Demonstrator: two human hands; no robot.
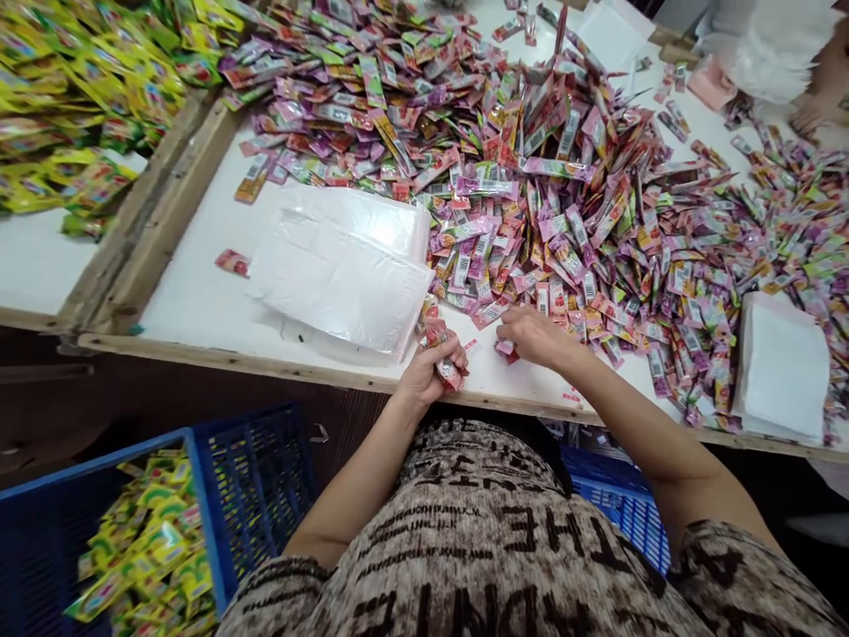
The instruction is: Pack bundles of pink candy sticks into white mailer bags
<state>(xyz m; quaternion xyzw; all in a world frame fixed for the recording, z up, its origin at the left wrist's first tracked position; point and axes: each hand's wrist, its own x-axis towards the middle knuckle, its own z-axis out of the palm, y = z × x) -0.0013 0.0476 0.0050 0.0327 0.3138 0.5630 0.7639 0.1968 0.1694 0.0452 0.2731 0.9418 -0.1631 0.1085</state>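
So the left hand [423, 373] has its fingers curled tight around a small bunch of pinkish stick packets [449, 373], right at the counter [192, 305] edge. The right hand [536, 336] is just beside it, fingertips bunched together and, from what I can see, pinching a packet [507, 349] low over the surface. Can't count what's in the left fist, the fingers hide too much.

Progress-wise, I'd call it barely a dent: one handful gathered, while a massive loose heap [478, 150] spreads just past the right fingers and way off to their right. A flat white plastic stack [345, 265] lies just beyond the left fingers, and a second white stack [783, 367] is well right of the right ones. Both look unfilled to me, but I can't be sure.
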